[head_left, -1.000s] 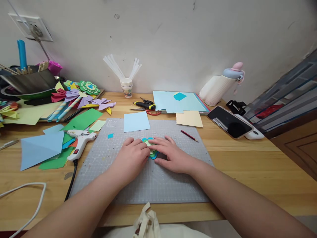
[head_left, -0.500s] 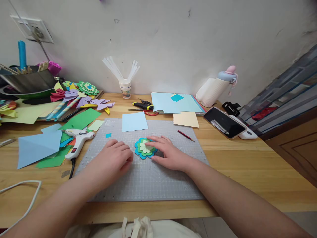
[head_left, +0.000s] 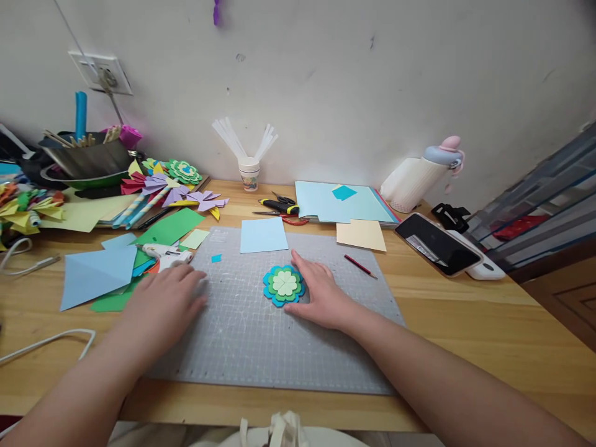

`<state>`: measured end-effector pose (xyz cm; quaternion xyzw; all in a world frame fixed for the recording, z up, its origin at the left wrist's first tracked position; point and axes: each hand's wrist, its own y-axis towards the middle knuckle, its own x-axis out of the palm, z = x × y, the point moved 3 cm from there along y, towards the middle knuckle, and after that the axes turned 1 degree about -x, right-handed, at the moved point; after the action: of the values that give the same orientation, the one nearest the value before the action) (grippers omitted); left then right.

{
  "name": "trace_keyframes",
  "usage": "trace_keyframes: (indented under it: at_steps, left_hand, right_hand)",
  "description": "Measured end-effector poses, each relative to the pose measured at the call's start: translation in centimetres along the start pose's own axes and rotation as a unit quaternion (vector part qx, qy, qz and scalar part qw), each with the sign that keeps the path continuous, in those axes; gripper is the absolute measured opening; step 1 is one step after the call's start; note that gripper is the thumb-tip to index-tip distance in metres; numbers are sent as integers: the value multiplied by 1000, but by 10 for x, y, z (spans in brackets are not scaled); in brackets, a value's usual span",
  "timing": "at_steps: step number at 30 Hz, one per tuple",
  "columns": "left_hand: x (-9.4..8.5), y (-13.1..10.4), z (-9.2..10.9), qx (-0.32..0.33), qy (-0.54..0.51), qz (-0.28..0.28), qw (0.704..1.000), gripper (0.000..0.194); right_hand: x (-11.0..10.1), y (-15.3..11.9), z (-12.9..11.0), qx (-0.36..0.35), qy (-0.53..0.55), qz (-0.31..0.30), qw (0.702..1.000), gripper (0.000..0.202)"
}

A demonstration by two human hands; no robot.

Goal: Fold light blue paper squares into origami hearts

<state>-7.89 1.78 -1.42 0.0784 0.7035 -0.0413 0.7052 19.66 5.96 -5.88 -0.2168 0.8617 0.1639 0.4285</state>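
- While the layered blue-and-green paper flower (head_left: 284,284) lies on the gray gridded cutting mat (head_left: 251,351), the right hand (head_left: 320,294) spreads wide at its right edge.
- The left hand (head_left: 164,301), fingers loosely extended, partly hides the white plastic glue gun (head_left: 164,255); contact is unclear.

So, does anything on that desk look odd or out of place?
Nothing looks spilled. The paper flower lies flat by the right hand. The one stray-looking thing is a small blue scrap on the grey mat, apart from the bigger sheets, like an offcut.
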Motion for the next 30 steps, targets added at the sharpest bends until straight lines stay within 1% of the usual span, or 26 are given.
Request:
trace_keyframes:
  at_steps: [3,6,8,10,11,12,13,15,16,17,18,20,23,25,27,28,30]
  left_hand:
    - [-1,-9,-23,-90,38,50,994,36]
    - [-1,-19,-40,-134,46,72,987,37]
    - [-2,-22,-47,-160,21,84,983,39]
    - [-4,-19,-44,-175,-26,89,980,43]
    - [-3,-16,-37,-172,-49,84,980,45]
    - [-2,-11,-26,-151,-80,70,983,47]
    - [2,-4,-11,-111,-189,39,975,54]
    - [10,10,22,-86,-274,-7,958,65]
    - [17,18,38,-103,-388,-53,914,76]
    - [21,27,53,-103,-423,-68,898,83]
    - [25,36,66,-102,-442,-70,889,87]
    - [29,52,84,-101,-486,-81,864,88]
    - [32,67,96,-89,-558,-113,817,73]
    - [31,71,98,-83,-599,-119,787,63]
    - [30,71,99,-80,-630,-114,764,60]
    - [30,70,100,-78,-640,-109,756,60]
    - [28,68,102,-73,-651,-94,750,59]
  right_hand:
    - [2,4,-3,8,-5,-6,1000,108]
    - [4,8,-3,-2,0,-20,1000,110]
    - [4,10,-1,-14,8,-28,999,110]
    - [3,12,0,-27,15,-33,999,110]
    - [3,12,0,-33,19,-33,999,110]
    - [2,12,0,-37,21,-32,999,110]
    - [1,11,0,-40,23,-30,998,110]
    - [1,9,0,-46,31,-25,998,110]
    - [1,8,-1,-49,40,-21,998,110]
    - [1,6,-1,-55,54,-17,997,108]
    - [1,5,-1,-64,71,-15,995,107]
    - [2,2,-1,-87,106,-10,991,103]
    - [1,0,0,-117,143,-7,983,101]
    - [-1,1,1,-112,178,-1,978,102]
    - [-4,4,3,-65,253,17,965,103]
    - [-5,5,4,-30,304,27,952,100]
    - [-6,8,4,37,409,38,911,89]
